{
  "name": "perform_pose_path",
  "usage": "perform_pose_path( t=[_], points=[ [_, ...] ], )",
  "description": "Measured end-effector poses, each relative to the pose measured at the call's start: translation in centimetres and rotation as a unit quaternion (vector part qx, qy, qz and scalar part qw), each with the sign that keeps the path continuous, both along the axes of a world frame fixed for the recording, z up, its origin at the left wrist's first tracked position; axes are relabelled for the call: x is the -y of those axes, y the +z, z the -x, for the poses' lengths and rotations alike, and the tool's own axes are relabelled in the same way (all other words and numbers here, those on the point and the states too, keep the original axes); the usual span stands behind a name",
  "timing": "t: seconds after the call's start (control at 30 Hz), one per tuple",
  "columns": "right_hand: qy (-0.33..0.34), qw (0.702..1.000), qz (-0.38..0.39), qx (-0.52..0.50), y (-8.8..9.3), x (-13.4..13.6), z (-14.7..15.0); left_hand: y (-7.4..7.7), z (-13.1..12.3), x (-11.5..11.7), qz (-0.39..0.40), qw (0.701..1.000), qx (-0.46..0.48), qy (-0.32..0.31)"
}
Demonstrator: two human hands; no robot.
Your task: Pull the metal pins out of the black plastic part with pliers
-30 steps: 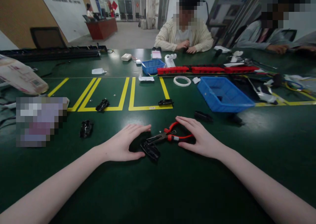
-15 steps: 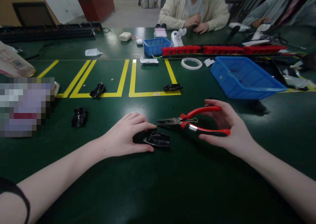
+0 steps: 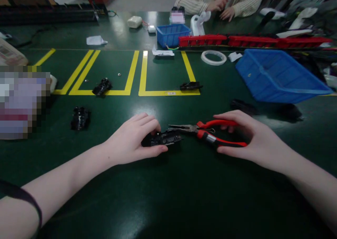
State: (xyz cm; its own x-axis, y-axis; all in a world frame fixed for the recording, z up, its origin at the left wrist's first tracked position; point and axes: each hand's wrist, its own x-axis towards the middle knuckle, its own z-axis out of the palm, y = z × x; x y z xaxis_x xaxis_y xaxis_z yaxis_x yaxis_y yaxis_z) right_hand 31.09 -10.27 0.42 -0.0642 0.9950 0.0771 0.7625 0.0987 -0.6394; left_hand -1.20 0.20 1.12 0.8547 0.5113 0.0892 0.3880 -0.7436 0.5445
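Between thumb and fingers, my left hand grips a black plastic part low over the green table. My right hand is closed around the red and black handles of long-nose pliers. The pliers' jaws point left and lie just above the part's right end; I cannot tell whether they touch it. More black parts lie beyond: one left of my left hand, another on the yellow tape, and a flatter one at the taped corner.
A large blue bin stands at the right, with dark pieces before it. Farther back are a tape roll, a small blue bin and a long red strip. A person's hands show across the table.
My left hand has taken a closer hold of the black part and turned it. The pliers' handles have closed slightly, with the jaws now over the part. The view has tilted down.
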Motion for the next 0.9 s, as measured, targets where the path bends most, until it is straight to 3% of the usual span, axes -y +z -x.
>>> perform_pose_path(
  t=[0.13,0.33,0.43,0.57,0.73,0.9],
  points=[
    [0.02,0.993,-0.061,0.101,-0.4,0.4,0.0,-0.1,0.1,0.1,0.026,0.999,0.035,-0.017],
    [-0.058,0.989,-0.112,0.075,0.2,1.1,0.0,-0.2,0.3,0.4,0.039,0.996,0.078,-0.024],
    [-0.059,0.994,-0.091,0.005,1.0,1.5,-0.2,-0.4,0.3,0.4,0.008,0.997,0.073,-0.012],
    [-0.012,0.998,-0.068,0.013,1.1,1.8,-0.2,-0.6,0.1,0.3,-0.047,0.998,0.037,-0.007],
    [-0.026,0.999,0.008,-0.032,0.9,1.8,0.8,-0.5,-0.1,0.1,-0.038,0.999,-0.004,0.008],
    [-0.008,0.999,-0.003,-0.053,1.0,1.9,1.5,-0.3,-0.2,0.2,-0.054,0.998,-0.024,-0.002]
  ],
)
